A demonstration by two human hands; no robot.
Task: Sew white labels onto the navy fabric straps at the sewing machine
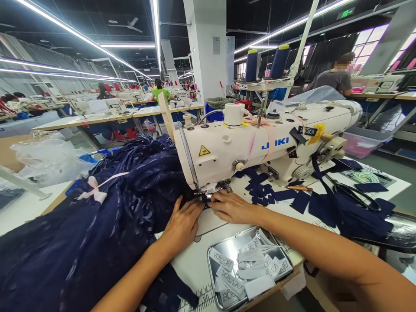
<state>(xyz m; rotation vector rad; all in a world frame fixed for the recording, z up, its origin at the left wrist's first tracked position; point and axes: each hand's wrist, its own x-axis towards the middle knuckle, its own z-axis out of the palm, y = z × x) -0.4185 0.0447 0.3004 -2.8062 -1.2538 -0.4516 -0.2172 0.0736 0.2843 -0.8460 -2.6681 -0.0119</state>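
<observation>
Navy fabric [123, 225]: long axis near-left to far-right, toward sewing machine [224, 149] | left hand [183, 222]: flattened open, touching fabric | right hand [233, 208]: half-curled; cannot tell whether gripping.

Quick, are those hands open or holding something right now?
Left hand: open, laid against navy fabric.
Right hand: curled at the sewing machine; cannot tell whether it grips anything.

The sewing machine [208, 134] is creamy white with blue lettering [278, 143] and a yellow-and-black warning triangle [204, 150]. Deep navy cloth [81, 242] carries a pale pink bow [96, 190]; the cut scraps [300, 201] are navy too. The labels [230, 281] are white with dark grey letters, their tray [210, 277] silver. The thread cones [280, 63] are navy with yellow tops, the table [186, 264] white with black ruler marks.
</observation>
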